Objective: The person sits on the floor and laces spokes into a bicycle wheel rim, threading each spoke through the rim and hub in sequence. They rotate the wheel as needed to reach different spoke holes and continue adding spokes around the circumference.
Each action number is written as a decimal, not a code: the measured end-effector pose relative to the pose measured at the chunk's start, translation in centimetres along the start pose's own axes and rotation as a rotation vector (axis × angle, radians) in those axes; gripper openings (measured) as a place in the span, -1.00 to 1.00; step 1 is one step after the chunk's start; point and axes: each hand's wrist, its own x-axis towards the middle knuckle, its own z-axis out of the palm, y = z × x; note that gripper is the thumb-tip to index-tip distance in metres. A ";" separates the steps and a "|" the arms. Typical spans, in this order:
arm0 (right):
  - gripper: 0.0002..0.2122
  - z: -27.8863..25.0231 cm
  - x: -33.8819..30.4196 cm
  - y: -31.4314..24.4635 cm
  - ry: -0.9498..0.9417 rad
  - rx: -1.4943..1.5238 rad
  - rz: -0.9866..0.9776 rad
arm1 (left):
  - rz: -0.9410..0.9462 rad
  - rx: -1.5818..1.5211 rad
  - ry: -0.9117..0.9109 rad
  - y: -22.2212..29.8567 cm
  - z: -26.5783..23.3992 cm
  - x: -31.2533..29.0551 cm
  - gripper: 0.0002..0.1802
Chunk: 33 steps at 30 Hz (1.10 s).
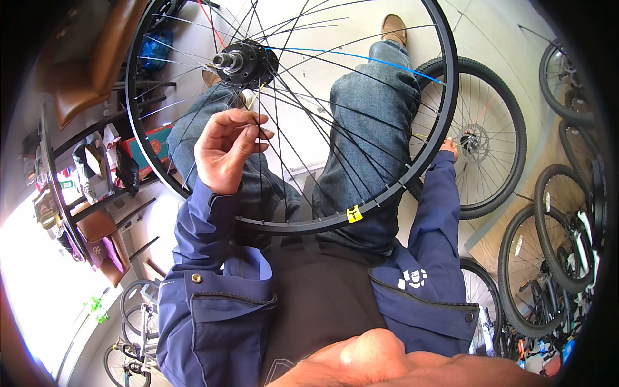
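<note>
A black bicycle wheel rim [303,227], with no tyre on it, stands across my lap and knees. Thin spokes run from its black hub [250,64]; among the dark ones are a blue spoke [361,59] and a red spoke [213,27]. My left hand [224,151] reaches in among the spokes below the hub, thumb and fingers pinched on a dark spoke. Outside the rim on the right is my right hand [449,149], its fingers curled and partly hidden; what they hold, if anything, does not show. A yellow sticker [354,214] marks the near rim.
Behind my right hand a tyred wheel with a disc rotor [474,143] lies on the pale floor. Several bicycle wheels [530,271] crowd the right side. Left are a brown chair [84,84], a cluttered rack [77,145] and a parked bicycle [132,351].
</note>
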 end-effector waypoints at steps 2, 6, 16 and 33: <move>-0.72 -0.1 -0.1 0.0 -0.081 0.036 -0.041 | 0.000 0.020 -0.001 0.0 0.0 0.0 -0.78; -0.70 -0.2 -0.1 0.0 -0.061 -0.010 -0.060 | -0.007 0.004 -0.004 0.1 0.0 0.0 -0.78; -0.73 0.2 -0.5 -0.5 -0.031 -0.017 -0.065 | 0.001 -0.001 -0.011 0.0 0.0 0.1 -0.77; -0.77 0.2 -0.7 -0.2 -0.060 0.020 -0.076 | -0.020 0.063 0.008 0.3 0.2 0.1 -0.77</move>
